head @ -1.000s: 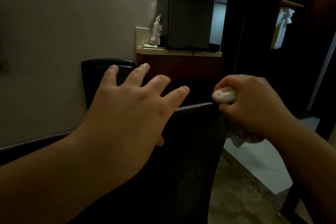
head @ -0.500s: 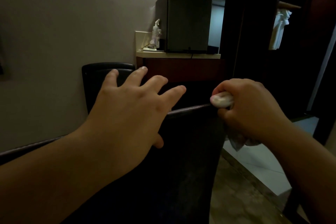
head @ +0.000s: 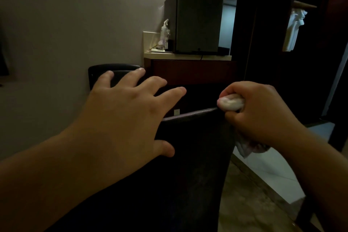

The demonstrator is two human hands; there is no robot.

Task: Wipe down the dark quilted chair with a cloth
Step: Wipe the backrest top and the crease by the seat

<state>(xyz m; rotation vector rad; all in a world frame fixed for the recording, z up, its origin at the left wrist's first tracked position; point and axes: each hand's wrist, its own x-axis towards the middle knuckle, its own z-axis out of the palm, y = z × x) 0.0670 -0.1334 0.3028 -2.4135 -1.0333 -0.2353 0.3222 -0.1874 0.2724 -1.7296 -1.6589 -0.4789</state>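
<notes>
Dim room with a grey wall; my right hand bunches a white cloth against the chair back's top right corner. My left hand rests spread on that back. Beyond, a mini fridge tops a cabinet; no writing is readable.

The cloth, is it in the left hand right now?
No, the right hand grips the bunched cloth at the chair back's top corner, while the left hand is spread open.
</notes>
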